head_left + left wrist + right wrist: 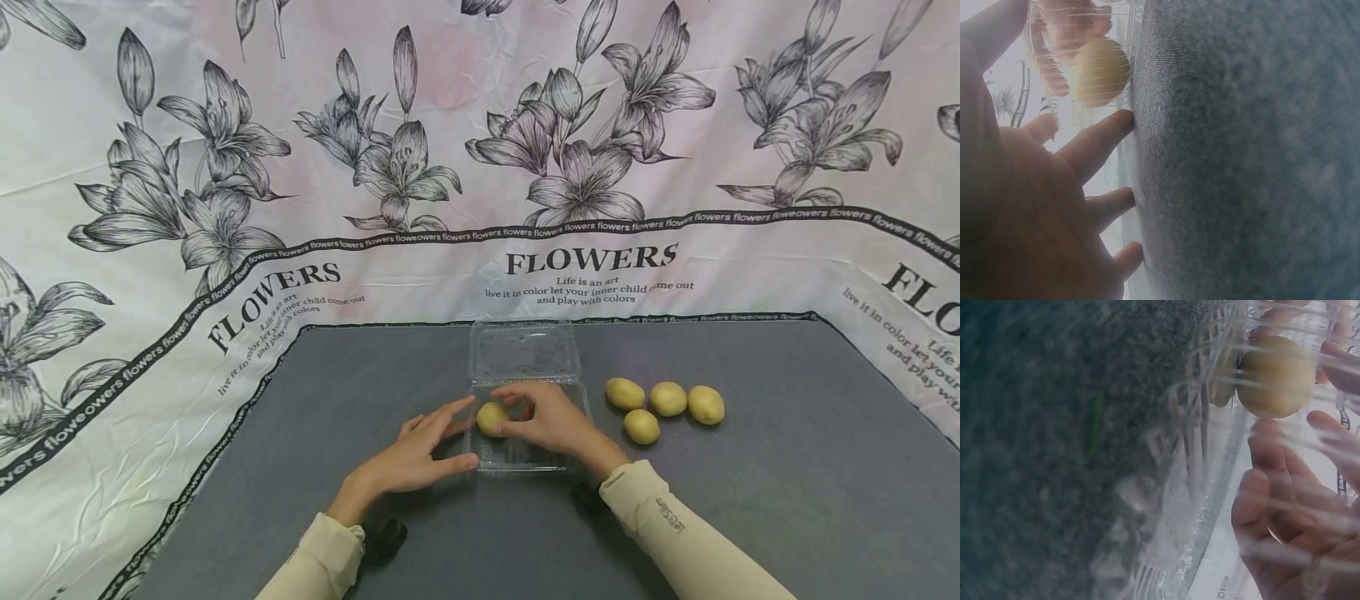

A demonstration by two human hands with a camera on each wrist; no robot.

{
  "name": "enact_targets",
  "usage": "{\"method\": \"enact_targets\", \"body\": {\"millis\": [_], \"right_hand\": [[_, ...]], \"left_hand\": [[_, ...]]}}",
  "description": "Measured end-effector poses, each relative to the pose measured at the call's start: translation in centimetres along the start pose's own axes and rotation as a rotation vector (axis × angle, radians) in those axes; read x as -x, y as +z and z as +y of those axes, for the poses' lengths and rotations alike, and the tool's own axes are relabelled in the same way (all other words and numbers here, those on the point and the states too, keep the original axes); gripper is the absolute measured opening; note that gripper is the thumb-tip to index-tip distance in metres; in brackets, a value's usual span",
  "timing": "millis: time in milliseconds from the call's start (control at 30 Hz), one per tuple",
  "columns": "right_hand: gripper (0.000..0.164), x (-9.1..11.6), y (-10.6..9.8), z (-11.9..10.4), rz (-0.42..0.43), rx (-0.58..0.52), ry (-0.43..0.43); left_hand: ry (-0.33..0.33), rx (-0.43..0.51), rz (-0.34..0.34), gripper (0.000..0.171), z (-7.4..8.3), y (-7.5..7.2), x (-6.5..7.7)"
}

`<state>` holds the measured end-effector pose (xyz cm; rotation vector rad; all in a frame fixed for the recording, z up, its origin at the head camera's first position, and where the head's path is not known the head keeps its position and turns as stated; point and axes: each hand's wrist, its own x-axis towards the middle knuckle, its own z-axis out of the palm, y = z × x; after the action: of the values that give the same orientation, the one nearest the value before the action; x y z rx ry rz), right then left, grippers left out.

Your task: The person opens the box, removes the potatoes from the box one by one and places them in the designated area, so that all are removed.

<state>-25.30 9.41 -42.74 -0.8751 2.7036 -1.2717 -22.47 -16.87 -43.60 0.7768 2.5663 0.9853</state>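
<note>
A yellow lemon (491,419) sits low inside the left part of a clear plastic clamshell box (525,462). My right hand (551,421) reaches into the box from the right, thumb and fingers curved about the lemon in a pinch. Through the clear wall, the right wrist view has the lemon (1275,376) close by the fingertips. My left hand (416,454) is at the box's left side with fingers spread and fairly straight, fingertips right at the wall. In the left wrist view the same lemon (1102,72) shows behind the ribbed plastic.
The box's lid (523,352) stands raised at the back, near the printed cloth (420,287). Several lemons (667,400) lie grouped on the grey table (787,467) right of the box. A black wrist device (386,537) is by the left sleeve.
</note>
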Motion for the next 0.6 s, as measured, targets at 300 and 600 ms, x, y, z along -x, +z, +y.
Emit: {"method": "enact_targets", "body": {"millis": [300,600], "right_hand": [[0.051,-0.27,0.15,0.12,-0.020,-0.021,0.029],[0.049,-0.56,0.29,0.36,-0.037,-0.033,0.033]], "left_hand": [[-0.001,-0.001,0.002,0.084,-0.07,0.07,-0.05],[-0.005,-0.002,0.002,0.084,-0.04,0.04,-0.04]]}}
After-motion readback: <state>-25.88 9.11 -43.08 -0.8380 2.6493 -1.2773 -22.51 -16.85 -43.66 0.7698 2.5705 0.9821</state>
